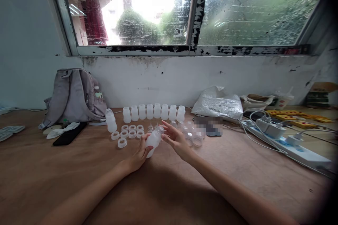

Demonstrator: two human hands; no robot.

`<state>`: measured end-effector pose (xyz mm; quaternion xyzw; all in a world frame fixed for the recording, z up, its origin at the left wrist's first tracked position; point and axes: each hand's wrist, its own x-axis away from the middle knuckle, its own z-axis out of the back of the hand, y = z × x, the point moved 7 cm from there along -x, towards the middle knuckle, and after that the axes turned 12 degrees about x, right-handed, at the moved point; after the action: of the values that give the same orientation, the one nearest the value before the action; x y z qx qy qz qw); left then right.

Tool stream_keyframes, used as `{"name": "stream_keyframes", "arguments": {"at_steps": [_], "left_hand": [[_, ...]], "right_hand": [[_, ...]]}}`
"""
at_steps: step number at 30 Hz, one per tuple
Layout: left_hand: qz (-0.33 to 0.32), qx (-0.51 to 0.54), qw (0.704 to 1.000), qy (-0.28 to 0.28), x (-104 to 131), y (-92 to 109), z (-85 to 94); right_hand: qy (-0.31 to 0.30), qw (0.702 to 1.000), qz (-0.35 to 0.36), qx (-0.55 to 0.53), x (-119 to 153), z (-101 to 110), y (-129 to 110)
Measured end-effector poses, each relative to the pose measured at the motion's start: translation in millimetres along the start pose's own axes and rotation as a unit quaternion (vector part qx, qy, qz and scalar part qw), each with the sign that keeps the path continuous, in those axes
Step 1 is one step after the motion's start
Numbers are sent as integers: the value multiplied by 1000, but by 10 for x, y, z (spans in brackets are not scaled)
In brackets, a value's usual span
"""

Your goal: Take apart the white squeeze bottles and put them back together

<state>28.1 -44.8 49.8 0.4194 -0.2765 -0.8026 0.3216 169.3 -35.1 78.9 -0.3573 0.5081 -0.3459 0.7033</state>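
Observation:
A frosted white baby bottle [153,143] with a clear nipple at its top is tilted to the right in my left hand [138,155], whose fingers wrap its body. My right hand [178,140] is beside the bottle's top with its fingers apart; whether a fingertip touches the collar I cannot make out. Behind stand several open white bottles [149,111] in a row. White collar rings [122,143] lie to the left, and clear dome caps [197,141] stand to the right. Clear nipples [150,127] are partly hidden behind the held bottle. One capped bottle [111,121] stands at the row's left end.
At the back left, a grey backpack [71,95] leans by the wall, with a black phone [69,135] before it. A silvery plastic bag [218,103] lies back right. A white power strip [290,146] with plugs and cables runs along the right side.

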Motion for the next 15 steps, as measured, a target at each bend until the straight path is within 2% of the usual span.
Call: {"name": "stream_keyframes", "arguments": {"at_steps": [4, 7, 9, 12, 15], "left_hand": [[34, 77, 996, 1, -39, -125, -9], [63, 159, 985, 6, -33, -252, 40], [73, 173, 982, 17, -25, -310, 88], [44, 98, 993, 54, -47, -241, 221], [-20, -4, 995, 96, -145, 25, 417]], "right_hand": [[-1, 1000, -14, 1, 15, 11, 62], [5, 999, -31, 36, 14, 56, 170], [13, 997, -38, 63, 7, 87, 237], [17, 995, -40, 93, 2, 104, 304], [17, 993, -45, 111, 13, 100, 340]]}}
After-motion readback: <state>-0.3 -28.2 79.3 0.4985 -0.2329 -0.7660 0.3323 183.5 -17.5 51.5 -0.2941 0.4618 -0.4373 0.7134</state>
